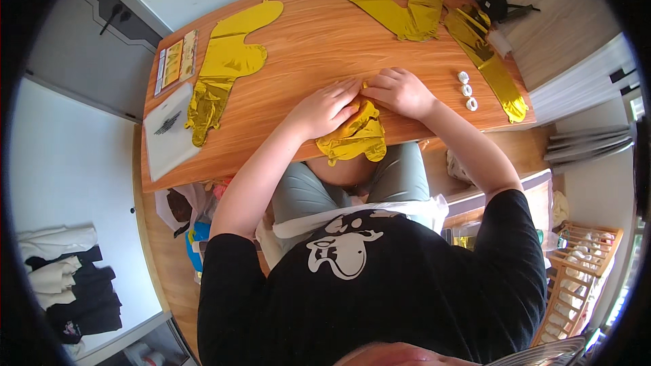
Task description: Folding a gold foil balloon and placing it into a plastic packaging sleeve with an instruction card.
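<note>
At the six o'clock edge of the worktop (305,54) lay a crumpled gold foil balloon (352,139), pinched at its twelve o'clock tip by the right hand (405,93), while the left hand (328,106) covered its eleven o'clock side, grip unclear.

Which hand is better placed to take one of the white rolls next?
Probably the right hand: the white rolls lie on its side, nearer to it than to the left hand. Both hands touch the gold foil piece.
</note>
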A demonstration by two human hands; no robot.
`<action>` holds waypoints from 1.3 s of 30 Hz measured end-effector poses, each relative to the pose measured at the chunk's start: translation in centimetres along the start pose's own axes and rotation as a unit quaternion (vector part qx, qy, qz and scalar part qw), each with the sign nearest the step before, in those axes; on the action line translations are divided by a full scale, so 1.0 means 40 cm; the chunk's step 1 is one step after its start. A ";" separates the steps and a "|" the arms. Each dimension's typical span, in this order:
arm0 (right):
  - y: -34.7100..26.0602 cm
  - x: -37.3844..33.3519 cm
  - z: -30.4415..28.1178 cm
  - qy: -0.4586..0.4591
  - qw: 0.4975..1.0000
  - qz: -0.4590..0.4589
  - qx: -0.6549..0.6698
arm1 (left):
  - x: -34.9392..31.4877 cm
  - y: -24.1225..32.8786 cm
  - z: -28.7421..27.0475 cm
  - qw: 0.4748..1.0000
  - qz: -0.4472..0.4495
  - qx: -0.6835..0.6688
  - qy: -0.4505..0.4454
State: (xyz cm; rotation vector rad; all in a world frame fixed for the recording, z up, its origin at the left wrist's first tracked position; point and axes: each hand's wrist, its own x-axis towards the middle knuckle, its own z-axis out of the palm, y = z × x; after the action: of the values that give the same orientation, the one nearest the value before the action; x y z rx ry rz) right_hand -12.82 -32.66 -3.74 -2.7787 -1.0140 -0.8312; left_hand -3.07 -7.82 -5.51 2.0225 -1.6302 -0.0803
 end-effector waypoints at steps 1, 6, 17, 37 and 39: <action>0.003 0.006 0.001 0.001 1.000 0.000 -0.001 | 0.000 -0.001 0.001 1.000 0.003 0.003 -0.003; 0.023 0.022 0.010 0.017 0.999 -0.025 0.045 | 0.004 -0.006 0.006 1.000 0.016 0.023 -0.006; 0.022 0.018 -0.032 -0.040 0.993 -0.003 0.112 | 0.006 -0.002 0.002 1.000 0.001 0.006 -0.015; -0.005 0.026 0.018 -0.004 0.998 0.007 0.055 | 0.008 -0.012 0.015 0.999 0.032 0.003 0.018; -0.013 0.027 0.027 0.018 0.996 0.047 0.072 | 0.010 -0.010 0.011 0.999 0.031 -0.002 0.013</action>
State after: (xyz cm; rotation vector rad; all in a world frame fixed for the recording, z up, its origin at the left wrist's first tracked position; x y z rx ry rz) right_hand -11.96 -31.37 -4.19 -2.6573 -0.8929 -0.7596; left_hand -2.78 -8.31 -5.96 1.9609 -1.6733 -0.0351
